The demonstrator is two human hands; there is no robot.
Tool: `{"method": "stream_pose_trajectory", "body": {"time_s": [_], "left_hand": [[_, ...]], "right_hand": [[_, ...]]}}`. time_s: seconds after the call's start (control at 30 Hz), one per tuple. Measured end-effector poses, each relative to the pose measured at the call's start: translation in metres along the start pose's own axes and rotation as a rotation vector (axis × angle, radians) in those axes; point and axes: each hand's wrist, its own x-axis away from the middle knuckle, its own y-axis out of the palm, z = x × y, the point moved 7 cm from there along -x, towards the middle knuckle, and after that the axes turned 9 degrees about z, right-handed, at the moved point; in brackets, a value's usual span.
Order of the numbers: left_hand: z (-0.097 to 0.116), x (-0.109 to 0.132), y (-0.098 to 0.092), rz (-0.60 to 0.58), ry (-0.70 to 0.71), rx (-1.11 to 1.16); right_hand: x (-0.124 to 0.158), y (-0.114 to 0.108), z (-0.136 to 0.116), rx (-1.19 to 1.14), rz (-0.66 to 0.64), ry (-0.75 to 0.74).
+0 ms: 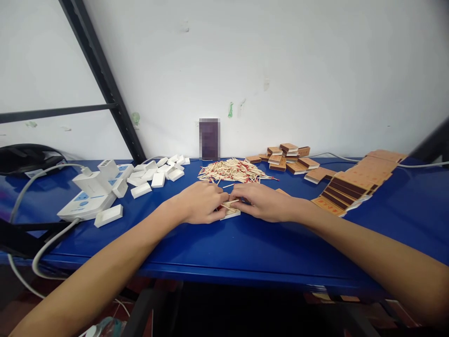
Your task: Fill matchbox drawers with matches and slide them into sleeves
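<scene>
A small white matchbox tray [231, 215] filled with matches [229, 204] lies on the blue table between my hands. My left hand [203, 202] closes round its left end, thumb along the near side and fingers curled over the far side. At the right end, my right hand [266, 202] is closed too, its thumb and fingertips on the matches and the tray's edge. My fingers partly cover the tray. Just beyond them spreads a heap of loose red-tipped matches [233, 170].
White empty trays [157, 179] are scattered at left, near a power strip [87, 203] with plugs and cables. Matchbox sleeves with trays [291, 159] are piled at back right. Flattened sleeves [361, 175] fan out farther right. A pixelated dark block [209, 139] stands by the wall.
</scene>
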Motion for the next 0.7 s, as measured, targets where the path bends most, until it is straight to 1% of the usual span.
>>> {"method": "stream_pose_trajectory", "body": {"time_s": [0.17,0.3,0.47,0.6,0.7], "left_hand": [[-0.008,0.002,-0.005,0.019,-0.052,0.105],[-0.010,0.003,-0.006,0.011,-0.071,0.096],[-0.012,0.003,-0.005,0.000,-0.073,0.118],[-0.020,0.004,-0.007,0.015,-0.101,0.153],[-0.025,0.006,-0.008,0.014,-0.129,0.192]], "right_hand": [[0.000,0.000,-0.002,-0.048,0.000,0.018],[0.001,0.000,-0.002,-0.085,0.001,0.045],[-0.002,-0.006,-0.002,-0.090,0.058,0.047],[-0.002,-0.011,-0.001,-0.053,0.110,0.022],[-0.001,-0.010,-0.001,-0.056,0.117,0.012]]}}
